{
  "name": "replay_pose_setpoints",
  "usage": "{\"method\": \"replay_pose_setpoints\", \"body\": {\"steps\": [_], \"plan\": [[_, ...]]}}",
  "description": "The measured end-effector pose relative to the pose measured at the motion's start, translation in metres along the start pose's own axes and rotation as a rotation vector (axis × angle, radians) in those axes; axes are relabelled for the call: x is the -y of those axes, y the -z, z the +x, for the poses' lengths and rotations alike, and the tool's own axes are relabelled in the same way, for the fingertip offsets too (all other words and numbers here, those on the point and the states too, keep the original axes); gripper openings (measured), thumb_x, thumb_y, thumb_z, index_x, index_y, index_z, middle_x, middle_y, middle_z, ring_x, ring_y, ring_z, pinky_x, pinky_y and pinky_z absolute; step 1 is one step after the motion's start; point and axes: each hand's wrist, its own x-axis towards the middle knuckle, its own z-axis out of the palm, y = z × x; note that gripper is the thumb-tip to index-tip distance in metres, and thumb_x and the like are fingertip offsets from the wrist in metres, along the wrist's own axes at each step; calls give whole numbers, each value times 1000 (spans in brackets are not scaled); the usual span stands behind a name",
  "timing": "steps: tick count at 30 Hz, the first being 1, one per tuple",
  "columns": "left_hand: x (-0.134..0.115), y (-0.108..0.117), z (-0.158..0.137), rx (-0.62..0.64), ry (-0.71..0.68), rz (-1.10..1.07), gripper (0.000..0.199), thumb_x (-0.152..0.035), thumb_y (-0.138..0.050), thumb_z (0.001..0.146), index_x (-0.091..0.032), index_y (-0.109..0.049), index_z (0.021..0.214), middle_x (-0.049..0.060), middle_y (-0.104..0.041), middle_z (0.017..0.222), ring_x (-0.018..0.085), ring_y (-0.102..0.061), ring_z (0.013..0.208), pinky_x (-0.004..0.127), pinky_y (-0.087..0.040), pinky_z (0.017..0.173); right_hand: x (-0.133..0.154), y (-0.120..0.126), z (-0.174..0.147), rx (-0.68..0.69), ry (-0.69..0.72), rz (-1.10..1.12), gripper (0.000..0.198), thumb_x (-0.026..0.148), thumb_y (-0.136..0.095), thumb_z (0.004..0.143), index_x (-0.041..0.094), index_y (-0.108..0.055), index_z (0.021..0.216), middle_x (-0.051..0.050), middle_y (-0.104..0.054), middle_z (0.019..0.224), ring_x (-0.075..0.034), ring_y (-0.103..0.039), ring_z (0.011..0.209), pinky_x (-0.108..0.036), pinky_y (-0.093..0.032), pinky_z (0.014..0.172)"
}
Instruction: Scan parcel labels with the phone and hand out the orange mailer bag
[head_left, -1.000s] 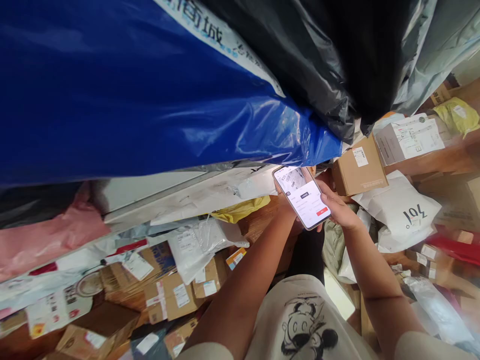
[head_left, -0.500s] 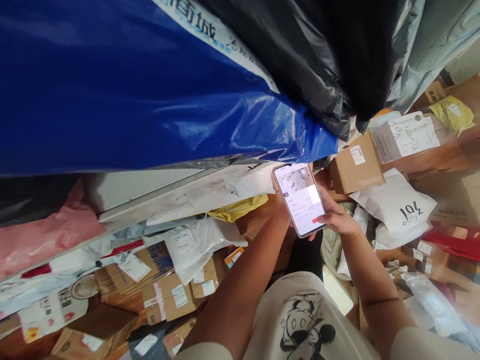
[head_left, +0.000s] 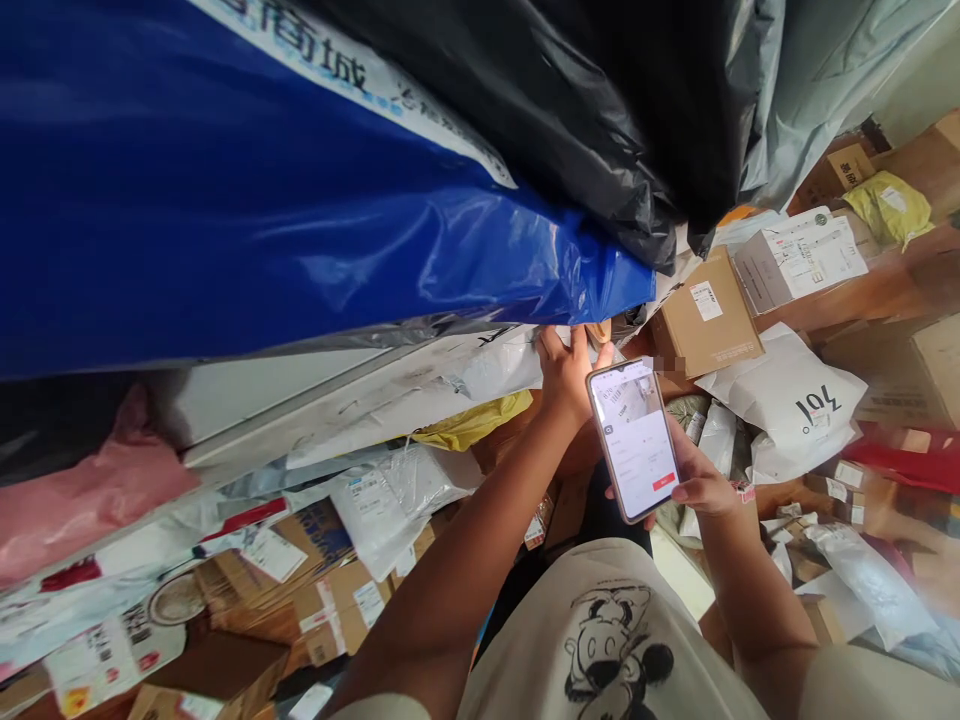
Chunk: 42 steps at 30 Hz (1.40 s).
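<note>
A smartphone [head_left: 636,440] with a lit screen rests in my right hand [head_left: 701,480], fingers wrapped behind it and thumb near a red button at the bottom. The screen shows a photo of a label above lines of text. Off to the phone's left, my left hand [head_left: 566,380] has its fingers spread and pointing away from me. Its fingertips are at the lower edge of a large blue plastic parcel bag [head_left: 300,230]; whether they touch it I cannot tell. A white plastic-wrapped package [head_left: 495,370] lies just left of this hand.
A black plastic bag [head_left: 600,130] hangs over the blue one. Several parcels cover the floor, among them a brown carton [head_left: 712,330], a white bag with black lettering [head_left: 795,410] and a clear-wrapped package [head_left: 405,490]. A pink bag [head_left: 90,480] lies at the left.
My left hand has let go of the phone and stretched toward the blue bag's edge. The phone, now in my right hand alone, has moved down and right.
</note>
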Motion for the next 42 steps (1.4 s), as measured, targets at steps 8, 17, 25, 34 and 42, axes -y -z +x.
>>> {"method": "replay_pose_setpoints", "body": {"steps": [8,17,25,34,42], "plan": [[-52,6,30,201,-89,160,38,-7,-37,95,-4,-56,129,25,-60,124,33,-59,124,45,-45,110,-8,15,-16,-219,63,52,98,37,-77,71,39,-22,152,-8,-67,119,-32,-75,93,-30,-58,47],[-65,-9,20,163,-44,243,53,-4,-25,99,-2,-43,148,29,-50,144,35,-45,142,49,-42,115,-2,14,-3,-390,166,6,112,43,-83,64,41,-16,154,-13,-62,136,-39,-70,106,-35,-59,48],[-61,-17,17,148,-52,239,56,-4,-20,100,0,-39,152,30,-51,144,36,-39,147,52,-42,116,-1,10,-7,-371,193,-2,108,43,-81,70,40,-12,153,-13,-61,135,-39,-68,111,-47,-64,63],[-58,-16,16,152,-70,241,56,-3,-20,99,3,-37,152,31,-52,143,36,-35,148,52,-37,119,-7,13,-5,-369,229,44,102,38,-80,70,40,-19,152,-13,-59,138,-35,-71,103,-41,-64,55],[-50,-17,11,123,-83,237,54,-7,-24,99,-3,-42,150,25,-56,139,33,-41,145,46,-44,115,-6,10,1,-367,196,35,106,40,-80,68,40,-18,153,-13,-58,139,-37,-70,107,-41,-64,55]]}}
